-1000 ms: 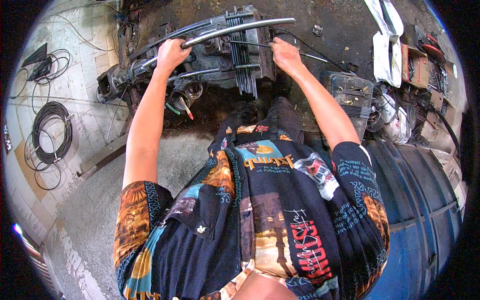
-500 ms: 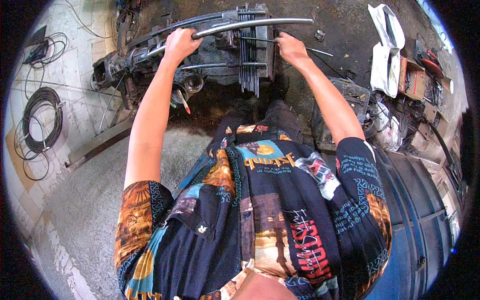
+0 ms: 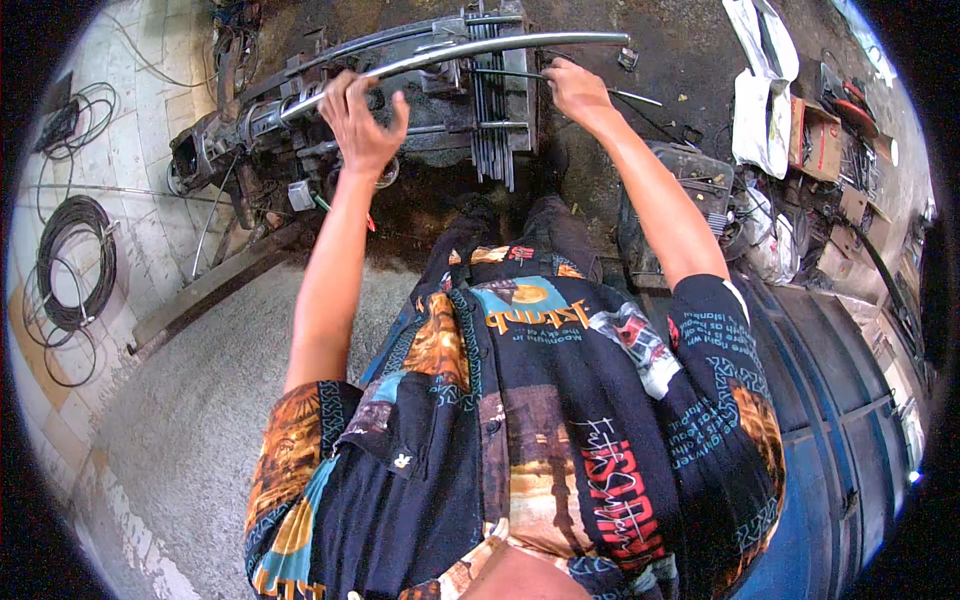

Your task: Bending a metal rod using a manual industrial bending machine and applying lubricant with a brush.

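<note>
A long curved steel strip [image 3: 480,48] lies across the top of a greasy metal assembly [image 3: 440,110] on the ground in front of me. My left hand [image 3: 365,120] hovers just over the strip's left part with its fingers spread, holding nothing. My right hand [image 3: 575,88] is further right, below the strip's right end, with its fingers closed around a thin metal rod [image 3: 635,97] that runs sideways. A pack of flat steel bars on edge [image 3: 492,110] stands between my hands. My legs are right behind the assembly.
A rusty axle-like part [image 3: 210,150] sticks out to the left. Black cable coils [image 3: 75,265] lie on the tiled floor at the left. A dark machine block [image 3: 680,195], white sacks [image 3: 760,100] and a cardboard box [image 3: 815,140] are at the right, above a blue metal surface [image 3: 850,400].
My left hand has let go of the curved strip and opened its fingers above it. My right hand stays at the rod. The view has shifted slightly.
</note>
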